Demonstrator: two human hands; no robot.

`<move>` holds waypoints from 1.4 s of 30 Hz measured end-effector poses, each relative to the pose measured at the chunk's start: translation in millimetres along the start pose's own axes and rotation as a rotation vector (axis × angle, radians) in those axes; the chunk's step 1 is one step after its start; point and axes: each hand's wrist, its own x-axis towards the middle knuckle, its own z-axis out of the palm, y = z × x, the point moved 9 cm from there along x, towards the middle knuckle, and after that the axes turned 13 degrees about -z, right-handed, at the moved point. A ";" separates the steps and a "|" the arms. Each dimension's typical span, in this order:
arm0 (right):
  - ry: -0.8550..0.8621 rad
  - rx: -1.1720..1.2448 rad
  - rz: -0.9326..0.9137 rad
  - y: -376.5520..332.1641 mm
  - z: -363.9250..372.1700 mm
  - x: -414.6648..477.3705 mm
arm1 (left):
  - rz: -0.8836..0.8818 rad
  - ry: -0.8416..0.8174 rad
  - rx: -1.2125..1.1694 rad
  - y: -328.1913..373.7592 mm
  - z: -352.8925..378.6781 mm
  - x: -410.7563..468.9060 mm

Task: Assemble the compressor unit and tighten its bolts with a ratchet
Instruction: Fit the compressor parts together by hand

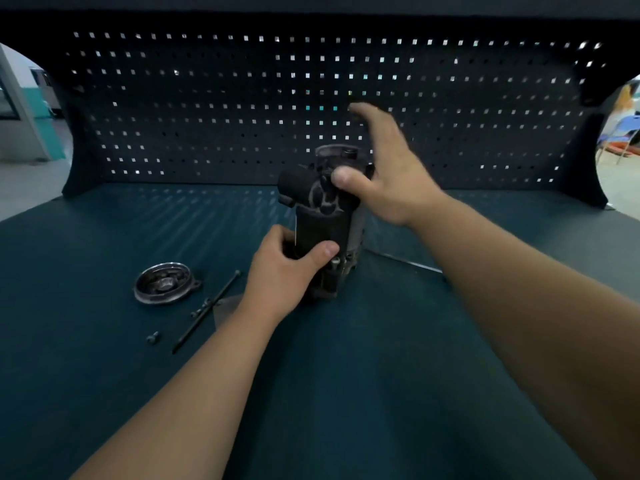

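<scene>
Partly behind left hand, compressor unit.

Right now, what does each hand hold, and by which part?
The left hand grips the compressor unit round its lower body. The right hand holds nothing: it is open, with the thumb touching the unit's top.

left hand covering compressor unit base, right hand motion-blurred
</scene>
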 end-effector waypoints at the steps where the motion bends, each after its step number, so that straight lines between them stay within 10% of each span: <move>1: 0.042 0.126 0.104 6.5 6.3 -3.2 | -0.014 0.011 0.007 1.2 -1.4 1.6; 8: 0.220 0.347 0.242 14.1 16.5 -6.2 | -0.090 -0.008 0.179 6.3 -12.6 4.5; 14: 0.186 0.403 0.281 18.0 15.7 -8.5 | 0.385 0.015 0.264 127.9 -36.7 3.4; 25: 0.273 0.606 0.446 31.1 34.9 -45.7 | 0.189 -0.131 0.834 143.5 30.9 25.1; 35: -0.036 -0.404 0.857 160.9 -61.4 -189.8 | 0.125 0.106 0.772 150.0 23.3 21.5; 42: -0.259 -0.388 1.053 193.1 -48.4 -214.8 | 0.100 0.046 0.775 145.6 26.4 29.4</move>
